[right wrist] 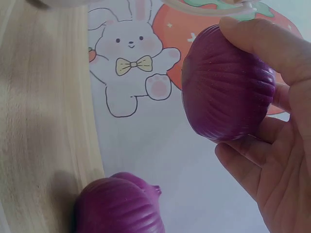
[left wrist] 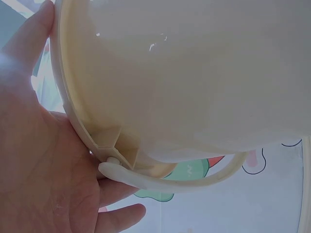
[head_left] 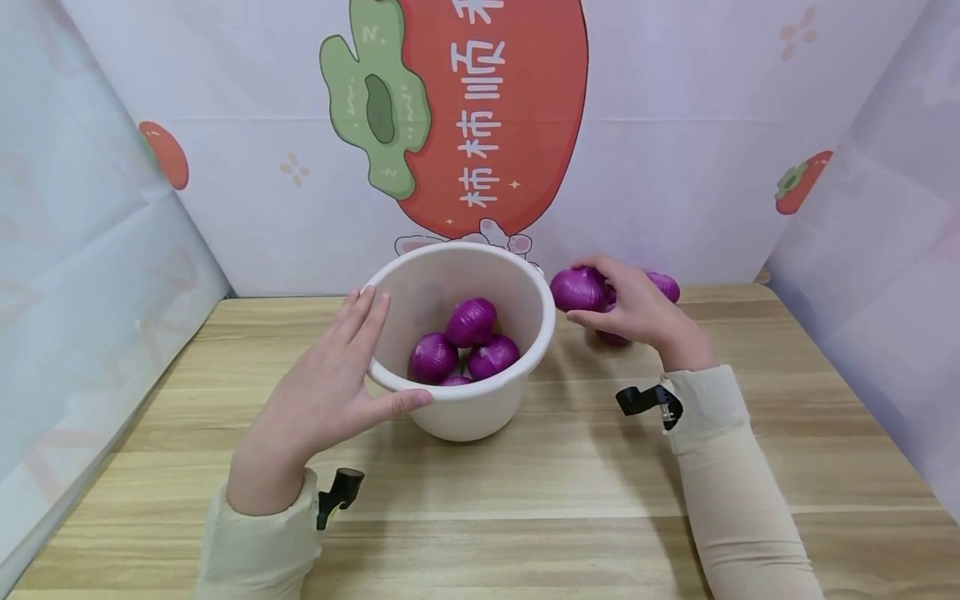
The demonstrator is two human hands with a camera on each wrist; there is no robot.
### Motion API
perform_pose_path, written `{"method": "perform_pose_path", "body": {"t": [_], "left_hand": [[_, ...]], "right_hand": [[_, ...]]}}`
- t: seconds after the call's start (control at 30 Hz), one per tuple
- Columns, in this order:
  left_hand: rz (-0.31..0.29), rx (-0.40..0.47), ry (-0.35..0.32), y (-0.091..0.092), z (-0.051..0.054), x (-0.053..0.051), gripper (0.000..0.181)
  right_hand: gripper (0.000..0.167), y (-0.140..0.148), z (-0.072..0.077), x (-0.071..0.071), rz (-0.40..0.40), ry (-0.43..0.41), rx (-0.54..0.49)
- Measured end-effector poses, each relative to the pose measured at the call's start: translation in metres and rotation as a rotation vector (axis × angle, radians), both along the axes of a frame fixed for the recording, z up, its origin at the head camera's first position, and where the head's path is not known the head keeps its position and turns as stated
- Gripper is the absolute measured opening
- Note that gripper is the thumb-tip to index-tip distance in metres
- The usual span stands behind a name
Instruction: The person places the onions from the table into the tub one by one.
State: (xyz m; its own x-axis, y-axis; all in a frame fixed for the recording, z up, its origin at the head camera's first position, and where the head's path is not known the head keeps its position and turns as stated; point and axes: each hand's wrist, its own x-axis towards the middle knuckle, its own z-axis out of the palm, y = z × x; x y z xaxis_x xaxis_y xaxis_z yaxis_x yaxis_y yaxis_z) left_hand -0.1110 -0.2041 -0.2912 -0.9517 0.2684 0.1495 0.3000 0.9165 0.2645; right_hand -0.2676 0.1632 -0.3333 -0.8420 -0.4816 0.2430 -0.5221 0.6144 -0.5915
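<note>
A white bucket (head_left: 468, 421) stands on the wooden table with several purple onions (head_left: 472, 322) inside. My left hand (head_left: 318, 400) rests against its left rim, fingers and thumb extended; in the left wrist view the palm lies beside the bucket's handle (left wrist: 180, 185). To the right of the bucket, my right hand (head_left: 637, 308) grips a purple onion (head_left: 581, 289) between thumb and fingers. The right wrist view shows this onion (right wrist: 228, 85) held above the table. Behind and below the right hand, other onions (head_left: 664, 286) are partly hidden.
The wooden table (head_left: 525, 533) ends at a printed cloth backdrop (head_left: 660, 183) behind the bucket. Cloth walls (head_left: 90, 275) also stand at the left and right sides. A black mount (head_left: 648, 404) sticks out from the right cuff, and another (head_left: 339, 493) from the left.
</note>
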Motion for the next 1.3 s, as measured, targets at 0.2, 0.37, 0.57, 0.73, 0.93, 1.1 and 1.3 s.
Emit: {"method": "perform_pose_path", "body": {"t": [0.2, 0.37, 0.57, 0.73, 0.93, 1.1, 1.3], "left_hand": [[0.005, -0.003, -0.017, 0.001, 0.001, 0.0, 0.117], [0.01, -0.005, -0.021, 0.001, 0.001, 0.0, 0.117], [0.012, -0.008, -0.03, 0.002, 0.001, 0.0, 0.118], [0.014, -0.009, -0.029, 0.002, 0.001, 0.0, 0.117], [0.014, -0.009, -0.022, 0.001, 0.001, 0.001, 0.117], [0.019, -0.014, -0.029, 0.001, 0.001, 0.001, 0.117], [0.017, -0.016, -0.036, 0.002, 0.001, 0.001, 0.117]], "right_hand": [[0.065, 0.001, -0.001, 0.004, -0.017, -0.017, -0.042], [0.064, 0.0, -0.001, 0.005, -0.002, 0.003, -0.072], [0.064, -0.001, -0.001, 0.009, -0.031, -0.004, -0.108], [0.065, -0.002, 0.0, 0.01, -0.032, -0.004, -0.146], [0.064, -0.002, 0.003, 0.013, -0.047, -0.006, -0.17], [0.064, -0.002, 0.006, 0.015, -0.049, 0.02, -0.183], [0.064, -0.003, 0.005, 0.017, -0.051, 0.036, -0.213]]}}
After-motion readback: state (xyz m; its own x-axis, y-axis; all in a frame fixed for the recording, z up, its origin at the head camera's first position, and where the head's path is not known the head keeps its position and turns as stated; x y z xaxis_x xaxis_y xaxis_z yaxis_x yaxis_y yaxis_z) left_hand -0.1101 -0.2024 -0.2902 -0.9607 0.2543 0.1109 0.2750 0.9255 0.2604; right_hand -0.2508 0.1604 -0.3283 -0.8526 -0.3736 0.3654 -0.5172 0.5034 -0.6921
